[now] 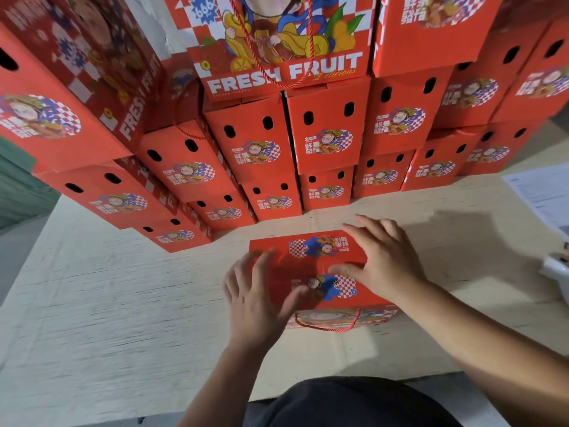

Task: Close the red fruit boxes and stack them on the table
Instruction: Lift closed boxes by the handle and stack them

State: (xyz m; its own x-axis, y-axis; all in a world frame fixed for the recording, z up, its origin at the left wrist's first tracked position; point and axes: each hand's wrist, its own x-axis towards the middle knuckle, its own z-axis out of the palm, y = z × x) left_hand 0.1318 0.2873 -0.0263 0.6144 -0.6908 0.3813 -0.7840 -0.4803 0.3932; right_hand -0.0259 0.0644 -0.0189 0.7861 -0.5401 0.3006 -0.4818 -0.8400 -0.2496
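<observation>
Red box (320, 272) sits on the table (92, 303) right in front of the person, just short of the stack of closed boxes (277, 155) behind it; its top flaps look folded down, rope handle (326, 325) hanging on the near side. Left hand (258, 297) lies flat on the left part of the lid, fingers spread, gripping nothing; right hand (385, 263) also spread, palm over the right edge, thumb pressing the lid. To do this well – press both flaps evenly so they seat flush before lifting, then carry it level to the stack. Hard to tell – whether the flaps are actually locked; left hand is motion-blurred, the seam is under the palms, the stack top is cut off
</observation>
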